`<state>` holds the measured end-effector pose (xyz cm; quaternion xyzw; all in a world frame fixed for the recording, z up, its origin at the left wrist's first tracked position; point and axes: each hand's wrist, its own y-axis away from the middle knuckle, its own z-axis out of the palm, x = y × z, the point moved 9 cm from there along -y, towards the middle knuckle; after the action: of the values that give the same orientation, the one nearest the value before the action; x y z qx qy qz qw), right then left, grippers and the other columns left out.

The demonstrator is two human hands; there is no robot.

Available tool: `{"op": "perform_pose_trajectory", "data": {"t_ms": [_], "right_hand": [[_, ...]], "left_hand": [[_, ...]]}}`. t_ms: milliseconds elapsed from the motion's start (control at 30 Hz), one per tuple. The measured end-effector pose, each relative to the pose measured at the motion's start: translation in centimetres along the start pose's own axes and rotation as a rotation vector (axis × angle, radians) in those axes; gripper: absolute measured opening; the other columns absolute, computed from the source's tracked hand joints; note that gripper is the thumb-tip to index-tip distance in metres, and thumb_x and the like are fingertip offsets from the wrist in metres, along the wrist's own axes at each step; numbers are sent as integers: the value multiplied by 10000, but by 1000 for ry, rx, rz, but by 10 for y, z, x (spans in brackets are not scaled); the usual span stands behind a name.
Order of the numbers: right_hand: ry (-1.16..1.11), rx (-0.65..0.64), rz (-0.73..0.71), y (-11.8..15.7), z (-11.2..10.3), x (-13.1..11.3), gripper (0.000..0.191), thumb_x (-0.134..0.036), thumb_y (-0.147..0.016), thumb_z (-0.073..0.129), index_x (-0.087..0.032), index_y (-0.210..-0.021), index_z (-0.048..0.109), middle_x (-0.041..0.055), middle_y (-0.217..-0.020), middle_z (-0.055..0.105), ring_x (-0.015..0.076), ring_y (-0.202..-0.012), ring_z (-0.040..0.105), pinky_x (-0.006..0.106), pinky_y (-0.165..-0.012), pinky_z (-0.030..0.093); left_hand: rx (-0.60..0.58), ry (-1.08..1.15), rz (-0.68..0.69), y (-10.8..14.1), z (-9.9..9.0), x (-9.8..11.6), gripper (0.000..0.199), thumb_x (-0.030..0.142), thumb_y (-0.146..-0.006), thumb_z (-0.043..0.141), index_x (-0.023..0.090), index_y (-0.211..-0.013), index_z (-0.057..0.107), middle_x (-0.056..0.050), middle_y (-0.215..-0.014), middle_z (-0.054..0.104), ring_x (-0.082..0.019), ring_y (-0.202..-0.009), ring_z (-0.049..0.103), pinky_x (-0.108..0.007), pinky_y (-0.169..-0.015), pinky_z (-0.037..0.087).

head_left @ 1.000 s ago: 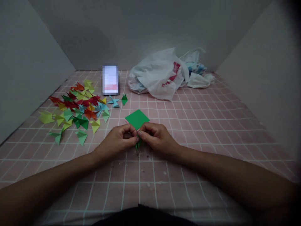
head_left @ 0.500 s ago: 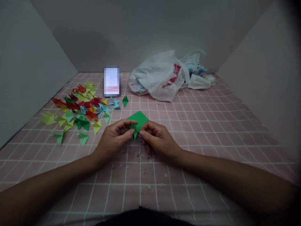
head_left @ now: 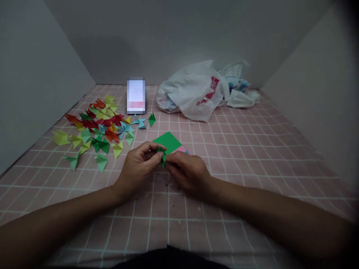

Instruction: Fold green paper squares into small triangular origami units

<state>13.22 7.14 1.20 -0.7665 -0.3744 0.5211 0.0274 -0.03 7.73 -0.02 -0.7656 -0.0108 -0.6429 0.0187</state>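
Left hand (head_left: 138, 162) pinches a small, folded green paper shape (head_left: 163, 159) between thumb and finger, near the middle of the pink cloth with white lines (head_left: 252, 153). The right hand (head_left: 190, 170) has its fingertips bunched at the shape's right side; whether they pinch it too, one cannot tell. Just behind lies a flat green paper square (head_left: 168, 139). Bright folded paper shapes (head_left: 101, 144) lie toward the cloth's left edge, and a crumpled white plastic bag (head_left: 190, 89) near its far edge.
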Motion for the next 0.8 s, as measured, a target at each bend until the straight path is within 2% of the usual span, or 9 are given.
{"op": "perform_pose_trajectory", "data": {"t_ms": [67,100,167,233,333,467,633,800], "right_hand": [[-179,27,189,1,1,14,75,-260,-943,554,-216,-915,607,32,-810,668,150,-685,621,276,-621,500],[-324,19,316,4,6,23,128,-318,-955,548,-211,-902,594,15,-751,640,132,-595,594,250,-531,472],[-642,-47,555,11,24,37,261,-430,-975,514,-200,-868,577,-18,-656,591,97,-448,527,207,-389,381],[-875,-135,684,16,42,39,347,-490,-969,516,-184,-820,581,-23,-609,590,83,-404,525,182,-345,341],[-1022,-188,722,18,52,36,362,-486,-919,614,-167,-751,587,-19,-568,605,78,-417,557,162,-345,344],[-1098,-162,757,21,54,38,323,-452,-880,677,-170,-748,590,-15,-619,648,75,-426,572,163,-336,339],[-1093,-159,771,21,53,38,305,-420,-891,669,-168,-731,608,-25,-572,623,67,-420,551,161,-348,347],[-1106,-146,778,21,53,40,285,-390,-881,680,-171,-716,604,-28,-565,620,65,-416,545,159,-348,340]], "left_hand": [[47,-33,86,1,-4,8,109,256,-823,667,181,-900,685,-19,-861,698,-155,-791,673,-273,-724,566],[69,-64,145,2,-6,13,89,237,-837,657,183,-902,686,-21,-868,690,-153,-796,671,-271,-722,562],[107,-158,289,6,-8,26,66,194,-867,634,187,-904,688,-28,-876,679,-150,-799,662,-268,-711,549],[124,-276,441,11,-6,39,92,145,-886,612,187,-902,692,-35,-869,673,-147,-799,649,-265,-696,533],[132,-423,608,19,0,52,160,77,-895,585,183,-919,702,-40,-865,669,-144,-814,637,-256,-691,520],[137,-522,704,23,5,56,194,63,-910,580,192,-962,714,-40,-873,682,-147,-830,639,-255,-692,520],[133,-556,739,24,7,54,200,70,-907,588,201,-983,719,-37,-893,696,-151,-845,650,-263,-729,535],[141,-553,695,21,5,51,190,94,-916,582,212,-967,721,-36,-886,696,-153,-818,644,-285,-725,543]]}}
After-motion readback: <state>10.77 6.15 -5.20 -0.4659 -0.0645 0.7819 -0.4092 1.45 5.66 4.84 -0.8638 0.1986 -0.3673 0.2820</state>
